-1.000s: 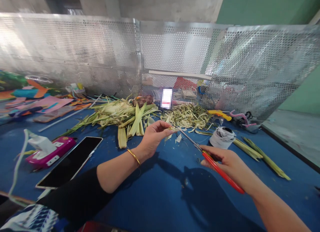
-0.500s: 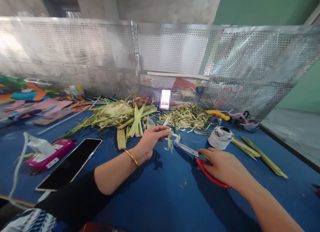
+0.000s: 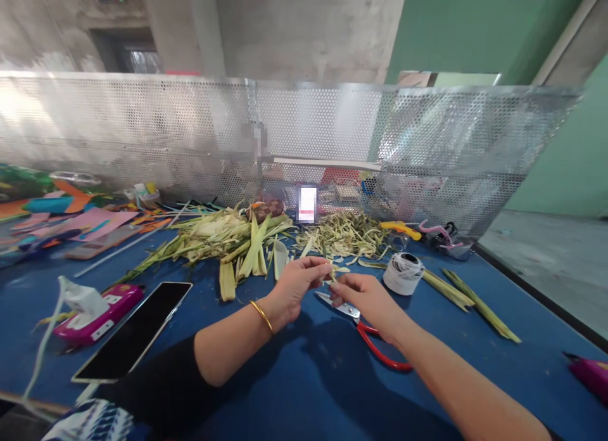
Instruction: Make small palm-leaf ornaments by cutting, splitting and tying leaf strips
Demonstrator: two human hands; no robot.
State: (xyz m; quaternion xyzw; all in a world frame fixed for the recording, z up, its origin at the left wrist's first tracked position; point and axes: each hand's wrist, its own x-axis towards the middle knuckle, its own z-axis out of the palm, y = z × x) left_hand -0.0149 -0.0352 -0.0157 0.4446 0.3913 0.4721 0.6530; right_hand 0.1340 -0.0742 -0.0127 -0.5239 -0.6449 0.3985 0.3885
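My left hand point(image 3: 300, 284), a gold bangle on its wrist, pinches a small pale husk-like leaf piece point(image 3: 334, 271) between thumb and fingertips. Close beside it, my right hand point(image 3: 367, 296) has its thumb and fingers closed on the same piece from the right. Much of the piece is hidden by the fingers. Red-handled scissors point(image 3: 380, 354) lie on the blue table under my right hand, blades pointing left and slightly parted. A roll of white thread point(image 3: 403, 276) stands just beyond my right forearm.
Behind my hands lie a heap of long pale-green leaves point(image 3: 213, 235) and curled shavings point(image 3: 349, 235). Two leaf stalks point(image 3: 484, 305) rest at the right. A phone point(image 3: 135, 330) and a purple power strip point(image 3: 97, 320) with a cable sit left. A perforated metal screen point(image 3: 190, 124) borders the table.
My right hand has let go of the scissors, which now lie on the table. It has moved left to meet my left hand at the leaf piece. The view has tilted up slightly.
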